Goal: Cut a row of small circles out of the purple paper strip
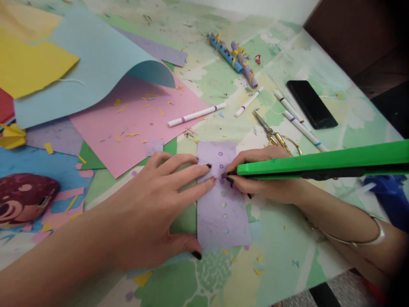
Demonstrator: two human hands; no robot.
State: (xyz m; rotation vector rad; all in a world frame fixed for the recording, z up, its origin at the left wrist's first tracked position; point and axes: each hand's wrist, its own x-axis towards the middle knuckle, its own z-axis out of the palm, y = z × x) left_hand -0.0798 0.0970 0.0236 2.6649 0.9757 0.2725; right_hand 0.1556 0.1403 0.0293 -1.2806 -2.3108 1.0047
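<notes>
A light purple paper strip (209, 213) lies in front of me with a row of small circles down it. The upper ones are outlined in purple; several lower ones are holes. My left hand (159, 200) is spread open, its fingertips resting on the strip's left part and its thumb at the lower left edge. My right hand (258, 179) is closed in a pinch around a long green utility knife (303, 160) with a black part along its side. Its dark tip touches the paper beside the circles, partly hidden by my fingers.
Gold-handled scissors (275, 132), white markers (194, 115) and a black phone (311, 104) lie beyond the strip. Two decorated paper rolls (226, 53) are farther back. Pink (105, 132) and light blue (86, 64) sheets spread left, near a dark red pouch (28, 198). Scraps are scattered around.
</notes>
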